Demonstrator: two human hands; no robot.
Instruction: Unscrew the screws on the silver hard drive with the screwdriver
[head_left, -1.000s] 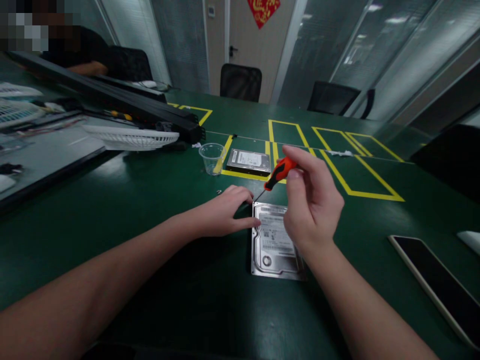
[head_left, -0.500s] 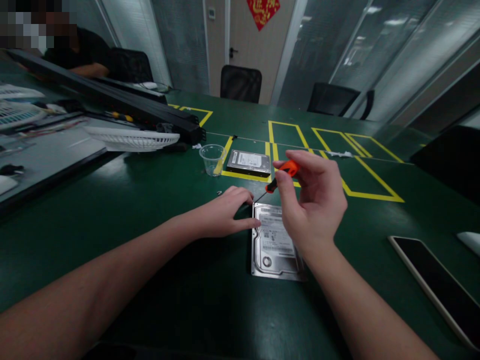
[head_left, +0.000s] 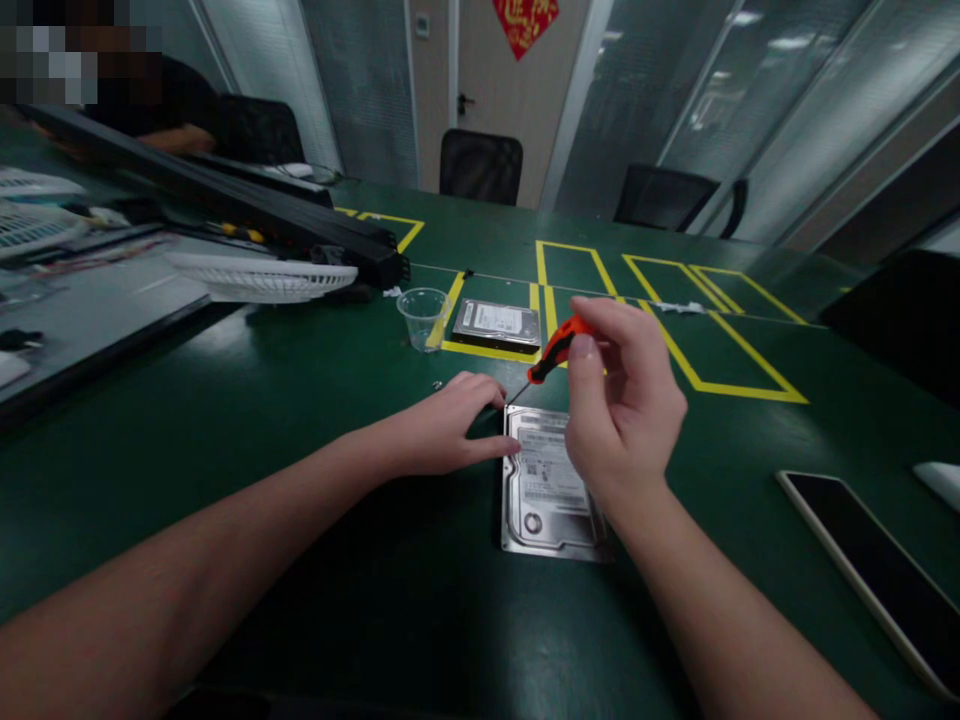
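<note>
A silver hard drive [head_left: 555, 535] lies label up on the green table in front of me. My left hand [head_left: 461, 425] grips its far left corner, thumb across the top's left edge and fingers by the corner. Above the drive, my right hand [head_left: 630, 400] is closed round the orange and black handle of a screwdriver [head_left: 553, 352]. The screwdriver leans, its thin shaft running down to that same corner. Whether the tip sits in a screw is too small to tell. A tiny metal piece, perhaps a screw [head_left: 437, 385], lies beyond my left hand.
Beyond my hands stand a clear plastic cup [head_left: 424, 320] and a second hard drive [head_left: 497, 325] inside yellow tape lines. A phone [head_left: 870, 570] lies at the right. On the left are a white slotted basket [head_left: 262, 278] and a long black object [head_left: 225, 200]; a person sits behind.
My right fingers have shifted on the screwdriver handle; the thumb has slid to the right and more of the handle shows. My left hand and the drive stay put.
</note>
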